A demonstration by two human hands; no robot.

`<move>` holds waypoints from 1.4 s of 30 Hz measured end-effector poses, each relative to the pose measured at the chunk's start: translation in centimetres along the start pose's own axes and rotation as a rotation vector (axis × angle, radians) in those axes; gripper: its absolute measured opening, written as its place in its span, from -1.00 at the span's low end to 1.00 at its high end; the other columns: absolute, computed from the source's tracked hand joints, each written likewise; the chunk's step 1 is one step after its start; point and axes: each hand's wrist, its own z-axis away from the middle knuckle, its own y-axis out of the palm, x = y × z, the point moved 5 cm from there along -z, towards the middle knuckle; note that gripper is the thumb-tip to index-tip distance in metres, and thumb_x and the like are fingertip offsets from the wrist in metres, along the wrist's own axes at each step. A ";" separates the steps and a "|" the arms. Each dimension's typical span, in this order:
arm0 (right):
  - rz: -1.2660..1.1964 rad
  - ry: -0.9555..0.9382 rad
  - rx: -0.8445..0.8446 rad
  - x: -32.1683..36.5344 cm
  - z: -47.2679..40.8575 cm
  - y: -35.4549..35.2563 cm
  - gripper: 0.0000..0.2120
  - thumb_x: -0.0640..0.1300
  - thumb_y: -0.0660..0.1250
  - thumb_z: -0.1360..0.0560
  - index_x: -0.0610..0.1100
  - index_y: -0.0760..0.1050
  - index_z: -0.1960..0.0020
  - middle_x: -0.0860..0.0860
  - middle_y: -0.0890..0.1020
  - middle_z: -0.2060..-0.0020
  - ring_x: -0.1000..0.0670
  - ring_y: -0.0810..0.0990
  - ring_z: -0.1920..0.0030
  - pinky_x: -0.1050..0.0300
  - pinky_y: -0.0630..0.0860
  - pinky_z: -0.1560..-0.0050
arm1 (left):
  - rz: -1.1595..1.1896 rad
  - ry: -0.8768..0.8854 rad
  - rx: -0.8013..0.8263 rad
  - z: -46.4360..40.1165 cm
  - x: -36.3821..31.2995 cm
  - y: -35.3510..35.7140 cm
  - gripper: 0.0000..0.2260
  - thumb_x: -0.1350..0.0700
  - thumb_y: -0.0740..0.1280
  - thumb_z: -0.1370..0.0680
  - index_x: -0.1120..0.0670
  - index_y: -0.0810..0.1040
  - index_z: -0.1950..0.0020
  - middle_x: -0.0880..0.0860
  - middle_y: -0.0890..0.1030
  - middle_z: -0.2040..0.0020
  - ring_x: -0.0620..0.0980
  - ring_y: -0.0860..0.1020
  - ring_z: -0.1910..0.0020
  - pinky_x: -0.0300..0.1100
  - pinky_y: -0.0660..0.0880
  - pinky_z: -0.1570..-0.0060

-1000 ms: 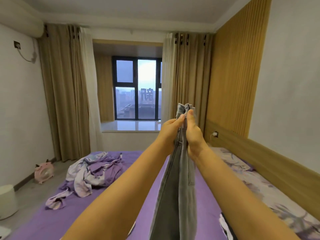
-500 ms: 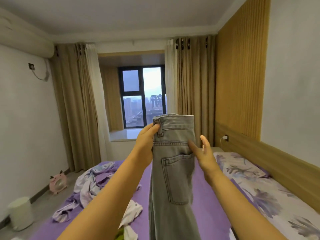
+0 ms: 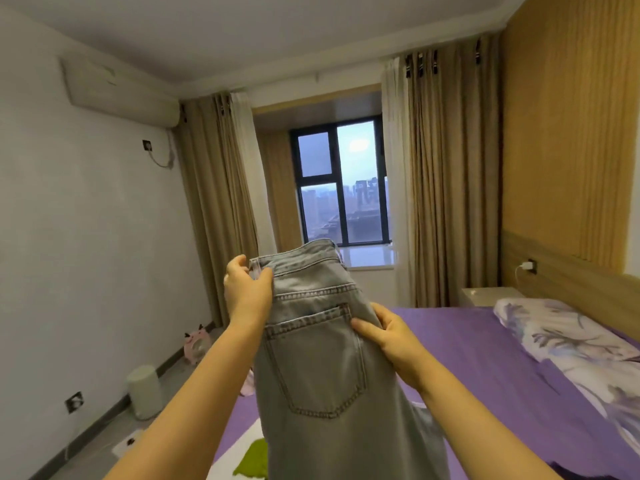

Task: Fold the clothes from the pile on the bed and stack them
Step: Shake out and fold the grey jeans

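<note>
We see the left hand (image 3: 246, 295) pinching the waistband corner of the light grey denim jeans (image 3: 322, 355) held above the purple-sheeted bed (image 3: 485, 358), while the right hand (image 3: 388, 336) grips their edge beside the back pocket.

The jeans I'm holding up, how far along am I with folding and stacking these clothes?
Done: no folded stack shows in this view. In hand: the grey jeans hang doubled lengthwise, back pocket facing you; your left hand pinches the waistband, your right hand grips the side edge by the pocket. Left: fold them down onto the purple bed; a green and white garment still lies loose below.
</note>
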 end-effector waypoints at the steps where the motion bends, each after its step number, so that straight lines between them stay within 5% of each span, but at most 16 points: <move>1: 0.016 -0.005 0.023 -0.2 -0.2 1.1 -0.76 -0.14 0.38 -0.51 0.01 0.55 -0.16 0.03 0.68 -0.03 0.01 0.66 -0.03 0.10 0.60 -0.04 | -0.140 0.224 -0.098 0.4 -1.0 -0.5 -0.59 0.17 0.34 -0.54 0.14 0.38 -0.38 0.15 0.44 -0.34 0.11 0.44 -0.27 -0.04 0.38 -0.27; 2: 0.034 -0.006 0.056 -0.2 -0.4 2.3 -0.76 -0.14 0.38 -0.51 0.01 0.55 -0.17 0.03 0.68 -0.04 0.01 0.65 -0.05 0.08 0.59 -0.08 | -0.223 0.486 -0.110 1.3 -2.5 -0.2 -0.59 0.21 0.35 -0.53 0.13 0.41 -0.37 0.13 0.47 -0.32 0.09 0.45 -0.28 -0.02 0.36 -0.30; 4: 0.082 0.000 0.122 -0.2 -0.8 4.5 -0.75 -0.11 0.41 -0.49 0.01 0.56 -0.17 0.04 0.68 -0.04 0.02 0.65 -0.05 0.08 0.58 -0.11 | -0.322 0.831 0.146 3.3 -4.4 2.4 -0.71 0.20 0.34 -0.56 0.10 0.53 -0.28 0.06 0.59 -0.22 0.05 0.51 -0.24 0.11 0.23 -0.42; 7: 0.094 -0.003 0.157 -0.1 -1.1 6.6 -0.72 -0.13 0.46 -0.45 -0.05 0.56 -0.15 0.03 0.69 -0.02 0.02 0.65 -0.05 0.10 0.57 -0.12 | -0.641 0.748 0.611 4.1 -3.0 6.0 -0.72 -0.01 0.14 -0.66 0.06 0.61 -0.13 0.02 0.67 -0.06 -0.01 0.56 -0.13 0.04 -0.07 -0.50; 9: 0.123 -0.016 0.141 -0.1 -1.1 6.6 -0.71 -0.10 0.48 -0.43 -0.03 0.55 -0.13 0.07 0.69 0.02 0.09 0.65 0.00 0.20 0.58 -0.02 | -0.776 0.630 0.722 4.0 -1.0 6.7 -0.55 -0.12 0.02 -0.66 0.09 0.63 -0.05 0.08 0.67 0.00 0.01 0.56 -0.08 -0.05 -0.03 -0.49; 13: 0.263 0.023 0.083 -1.6 -0.2 4.9 -0.76 0.04 0.52 -0.38 -0.03 0.52 0.09 0.13 0.62 0.31 0.20 0.60 0.29 0.36 0.47 0.28 | -0.809 0.532 0.706 4.5 1.6 7.1 -0.38 -0.25 -0.08 -0.62 0.14 0.63 0.09 0.13 0.65 0.11 0.09 0.58 0.09 -0.03 0.45 -0.07; 17: 0.289 0.136 0.132 -4.9 2.1 1.7 -0.73 0.06 0.49 -0.40 -0.08 0.52 0.07 0.11 0.60 0.32 0.14 0.56 0.26 0.25 0.53 0.20 | -0.832 0.573 0.660 4.3 2.3 7.4 -0.39 -0.31 -0.10 -0.58 0.09 0.43 0.37 0.06 0.52 0.37 0.04 0.45 0.35 -0.07 0.37 0.26; 20: 0.358 0.233 0.187 -7.8 4.0 -0.2 -0.73 0.02 0.46 -0.43 -0.13 0.55 -0.01 -0.06 0.65 0.09 0.08 0.59 0.13 0.18 0.55 0.08 | -0.871 0.630 0.635 3.5 2.1 7.0 -0.44 -0.31 -0.08 -0.58 0.02 0.29 0.46 -0.02 0.41 0.47 -0.01 0.38 0.44 -0.12 0.30 0.36; 23: 0.485 0.219 0.196 -9.7 4.8 -1.1 -0.85 -0.12 0.40 -0.47 -0.13 0.53 -0.01 -0.05 0.59 0.13 0.10 0.50 0.17 0.24 0.47 0.11 | -0.894 0.671 0.593 2.9 1.7 6.5 -0.44 -0.31 -0.04 -0.57 0.00 0.26 0.50 -0.06 0.34 0.53 -0.08 0.32 0.50 -0.17 0.22 0.44; 26: 0.637 0.192 0.136 -11.0 5.0 -2.2 -0.91 -0.17 0.37 -0.47 -0.09 0.51 0.03 0.00 0.52 0.15 0.07 0.42 0.18 0.20 0.37 0.14 | -0.929 0.695 0.558 2.2 1.5 5.7 -0.43 -0.38 -0.11 -0.49 -0.01 0.25 0.51 -0.05 0.34 0.55 -0.09 0.31 0.53 -0.20 0.18 0.48; 30: 0.789 0.112 0.011 -11.8 4.7 -2.8 -0.73 -0.06 0.40 -0.49 -0.06 0.60 -0.18 -0.07 0.55 -0.01 0.01 0.42 -0.06 0.23 0.35 -0.02 | -0.970 0.727 0.505 1.5 1.5 4.9 -0.34 -0.44 -0.22 -0.41 0.04 0.33 0.46 0.01 0.46 0.49 -0.02 0.39 0.49 -0.18 0.32 0.46; 33: 0.761 0.163 -0.059 -12.0 4.6 -2.1 -0.73 0.01 0.29 -0.56 0.02 0.57 -0.23 -0.14 0.56 0.04 -0.07 0.49 -0.02 0.22 0.33 0.12 | -0.996 0.751 0.490 1.5 1.1 4.8 -0.23 -0.43 -0.23 -0.42 0.12 0.54 0.36 0.07 0.58 0.39 0.05 0.52 0.39 -0.12 0.46 0.34; 35: 0.747 0.291 -0.055 -12.8 4.8 -1.9 -0.57 0.07 0.21 -0.60 -0.02 0.37 -0.43 -0.14 0.52 -0.26 -0.11 0.48 -0.27 0.15 0.39 -0.11 | -1.010 0.758 0.492 1.5 0.8 4.7 -0.20 -0.42 -0.22 -0.43 0.15 0.59 0.29 0.08 0.60 0.36 0.07 0.56 0.35 -0.09 0.50 0.30; 38: 0.496 0.404 0.040 -13.4 5.3 -0.7 -0.43 0.03 0.18 -0.62 -0.09 0.09 -0.55 -0.06 0.22 -0.51 -0.06 0.23 -0.48 0.09 0.24 -0.38 | -1.013 0.759 0.512 1.7 0.3 4.5 -0.28 -0.40 -0.20 -0.45 0.12 0.47 0.39 0.08 0.55 0.41 0.06 0.50 0.40 -0.07 0.50 0.28; 42: 0.079 0.402 -0.057 -13.0 5.2 0.1 -0.57 -0.24 0.31 -0.56 -0.15 0.35 -0.41 -0.14 0.42 -0.37 -0.11 0.43 -0.34 -0.01 0.42 -0.31 | -1.054 0.783 0.508 1.8 -0.3 3.8 -0.36 -0.38 -0.19 -0.45 0.07 0.35 0.45 0.01 0.44 0.48 0.03 0.46 0.44 -0.09 0.49 0.29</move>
